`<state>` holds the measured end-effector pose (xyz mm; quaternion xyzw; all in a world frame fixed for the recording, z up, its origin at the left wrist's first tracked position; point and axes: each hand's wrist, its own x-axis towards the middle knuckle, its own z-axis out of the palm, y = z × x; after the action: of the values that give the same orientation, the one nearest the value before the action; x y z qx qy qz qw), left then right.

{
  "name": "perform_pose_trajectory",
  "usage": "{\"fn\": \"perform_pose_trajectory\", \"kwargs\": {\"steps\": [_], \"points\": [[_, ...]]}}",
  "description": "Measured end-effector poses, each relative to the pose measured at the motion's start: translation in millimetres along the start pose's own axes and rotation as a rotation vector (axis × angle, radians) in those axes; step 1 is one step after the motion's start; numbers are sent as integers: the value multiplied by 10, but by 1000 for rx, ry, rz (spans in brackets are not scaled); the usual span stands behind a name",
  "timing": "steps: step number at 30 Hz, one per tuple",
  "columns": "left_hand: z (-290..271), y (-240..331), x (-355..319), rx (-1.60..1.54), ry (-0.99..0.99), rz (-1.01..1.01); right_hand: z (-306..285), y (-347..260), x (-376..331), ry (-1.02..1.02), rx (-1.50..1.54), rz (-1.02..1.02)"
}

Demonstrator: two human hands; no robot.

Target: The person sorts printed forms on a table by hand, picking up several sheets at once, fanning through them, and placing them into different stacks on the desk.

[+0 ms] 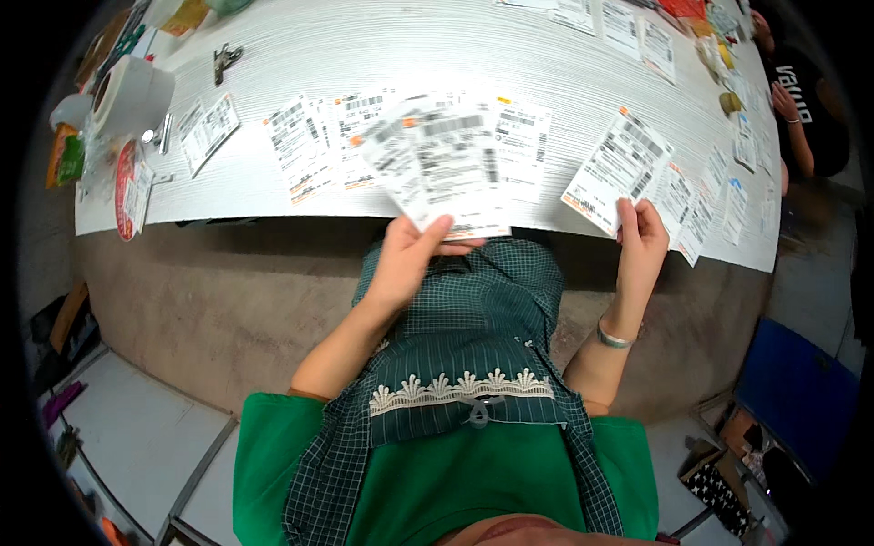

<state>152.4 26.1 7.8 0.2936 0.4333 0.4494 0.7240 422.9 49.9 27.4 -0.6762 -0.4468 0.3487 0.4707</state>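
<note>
Between the thumb and fingers of my left hand (410, 259) is a fanned bunch of shipping labels (446, 173), white with black barcodes, held over the table's near edge. My right hand (641, 226) pinches a single shipping label (614, 164) by its lower corner, off to the right. Beneath and beside the bunch, more labels (299, 150) lie in rows on the white table (364, 50). Another group of labels (696, 218) rests just right of my right hand, along the table edge. The bunch partly hides the labels under it.
A large white roll (132, 96) stands at the left end, near a metal clip (226, 64) and a red-and-white oval piece (127, 189). Other labels (628, 32) lie toward the far side. Beyond the right end is another person (806, 109). A blue panel (797, 391) stands at lower right.
</note>
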Motion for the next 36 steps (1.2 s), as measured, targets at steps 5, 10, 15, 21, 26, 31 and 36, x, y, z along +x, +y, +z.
{"fn": "perform_pose_trajectory", "kwargs": {"steps": [5, 10, 15, 21, 26, 31, 36], "points": [[-182, 73, -19, -12, 148, 97, 8, 67, 220, -105, -394, -22], [-313, 156, -44, -28, 265, 160, 256, 148, 258, -43, -869, -62], [-530, 221, -109, -11, 359, 214, 280, 53, 176, 39, -811, -134], [-465, 162, -205, 28, 347, 143, 491, -13, -273, -198, -329, -163], [-339, -4, -280, 52, 245, 19, 804, -142, -640, -503, -130, -142], [-209, -102, -275, 71, 155, -13, 899, -182, -620, -534, -80, -102], [-149, -71, -236, 49, 73, -58, 900, -170, -604, -518, -48, -71]]}}
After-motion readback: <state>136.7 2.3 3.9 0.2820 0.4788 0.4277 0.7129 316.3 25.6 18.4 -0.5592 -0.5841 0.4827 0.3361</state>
